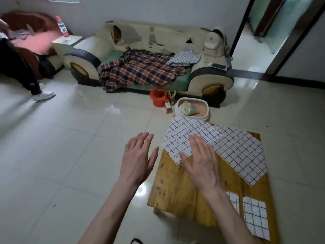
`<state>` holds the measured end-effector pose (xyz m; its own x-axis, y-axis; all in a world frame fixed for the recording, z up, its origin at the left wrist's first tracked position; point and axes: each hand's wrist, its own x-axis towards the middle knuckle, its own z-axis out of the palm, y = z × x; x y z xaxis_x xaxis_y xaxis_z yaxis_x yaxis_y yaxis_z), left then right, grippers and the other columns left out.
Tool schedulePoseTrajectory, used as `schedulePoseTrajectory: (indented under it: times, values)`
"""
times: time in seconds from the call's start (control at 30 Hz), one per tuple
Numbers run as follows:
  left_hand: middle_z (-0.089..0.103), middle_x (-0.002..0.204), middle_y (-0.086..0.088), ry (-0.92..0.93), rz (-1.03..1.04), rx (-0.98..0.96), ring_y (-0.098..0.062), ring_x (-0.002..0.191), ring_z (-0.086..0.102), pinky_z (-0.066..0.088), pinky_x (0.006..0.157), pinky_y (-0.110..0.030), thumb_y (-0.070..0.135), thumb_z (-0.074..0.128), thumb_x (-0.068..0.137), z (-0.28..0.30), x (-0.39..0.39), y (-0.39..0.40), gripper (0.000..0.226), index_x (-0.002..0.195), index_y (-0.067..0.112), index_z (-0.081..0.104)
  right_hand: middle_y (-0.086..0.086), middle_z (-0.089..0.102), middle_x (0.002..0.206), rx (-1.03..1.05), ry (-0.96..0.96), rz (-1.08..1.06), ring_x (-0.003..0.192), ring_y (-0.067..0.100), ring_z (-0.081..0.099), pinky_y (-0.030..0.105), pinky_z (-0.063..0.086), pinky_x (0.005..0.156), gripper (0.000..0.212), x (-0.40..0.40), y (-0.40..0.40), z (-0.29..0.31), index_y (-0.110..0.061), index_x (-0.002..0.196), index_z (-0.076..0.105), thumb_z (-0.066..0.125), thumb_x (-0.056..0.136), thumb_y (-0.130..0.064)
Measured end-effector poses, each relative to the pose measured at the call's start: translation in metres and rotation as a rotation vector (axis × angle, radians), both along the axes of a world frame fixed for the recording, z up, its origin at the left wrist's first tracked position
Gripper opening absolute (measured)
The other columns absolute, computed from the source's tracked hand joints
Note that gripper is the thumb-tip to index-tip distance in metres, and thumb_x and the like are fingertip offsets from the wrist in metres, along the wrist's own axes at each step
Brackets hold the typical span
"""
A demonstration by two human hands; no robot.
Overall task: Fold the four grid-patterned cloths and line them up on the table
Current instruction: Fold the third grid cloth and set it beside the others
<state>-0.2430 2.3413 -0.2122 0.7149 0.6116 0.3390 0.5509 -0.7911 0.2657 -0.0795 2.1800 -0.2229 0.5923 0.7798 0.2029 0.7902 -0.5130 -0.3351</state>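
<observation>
A low wooden table (175,192) carries white cloths with a black grid. One unfolded cloth (188,132) lies at the far left corner, overlapping a second unfolded cloth (244,152) to its right. Two small folded cloths sit at the near edge: one (256,219) fully visible, the other (233,199) mostly hidden behind my right forearm. My right hand (202,162) is flat with straight fingers over the near edge of the far left cloth. My left hand (139,159) hovers open above the floor, left of the table, holding nothing.
A white oval basin (205,117) and an orange bucket (158,97) stand on the tiled floor beyond the table. A worn sofa (211,80) with a plaid blanket (139,71) is behind. A person's legs (31,76) show at the left. A doorway opens at the right.
</observation>
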Motion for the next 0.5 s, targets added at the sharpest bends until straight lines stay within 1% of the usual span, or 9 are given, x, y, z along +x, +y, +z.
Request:
schedulePoseTrajectory:
  times: [0.13, 0.23, 0.37, 0.5]
  values:
    - [0.061, 0.146, -0.008, 0.013, -0.06, 0.039, -0.029, 0.14, 0.051, 0.041, 0.115, -0.049, 0.046, 0.04, 0.106, 0.008, -0.016, 0.047, 0.055, 0.145, 0.011, 0.057, 0.0, 0.033, 0.168, 0.039, 0.01, -0.087, 0.158, 0.016, 0.021, 0.036, 0.007, 0.129, 0.074, -0.024, 0.043, 0.007, -0.022, 0.164, 0.028, 0.021, 0.106, -0.067]
    - [0.062, 0.145, -0.008, 0.002, -0.075, 0.055, -0.028, 0.14, 0.052, 0.041, 0.115, -0.048, 0.044, 0.041, 0.106, 0.014, -0.023, 0.075, 0.054, 0.145, 0.011, 0.057, 0.002, 0.042, 0.163, 0.049, -0.012, -0.121, 0.155, 0.018, 0.031, 0.043, 0.02, 0.129, 0.072, -0.035, 0.069, 0.015, -0.019, 0.16, 0.036, 0.024, 0.106, -0.065]
    - [0.063, 0.142, -0.009, -0.016, -0.106, 0.075, -0.029, 0.138, 0.053, 0.043, 0.113, -0.048, 0.043, 0.043, 0.105, 0.016, -0.021, 0.116, 0.052, 0.143, 0.01, 0.059, 0.004, 0.051, 0.156, 0.043, -0.052, -0.144, 0.148, 0.021, 0.042, 0.045, 0.032, 0.124, 0.066, -0.038, 0.106, 0.022, -0.016, 0.154, 0.046, 0.031, 0.107, -0.06]
    - [0.064, 0.141, -0.009, -0.027, -0.136, 0.084, -0.029, 0.136, 0.054, 0.043, 0.113, -0.048, 0.042, 0.045, 0.105, 0.009, -0.009, 0.159, 0.051, 0.141, 0.01, 0.06, 0.005, 0.058, 0.149, 0.041, -0.077, -0.167, 0.142, 0.023, 0.049, 0.046, 0.038, 0.12, 0.064, -0.031, 0.142, 0.018, -0.013, 0.149, 0.052, 0.034, 0.107, -0.059]
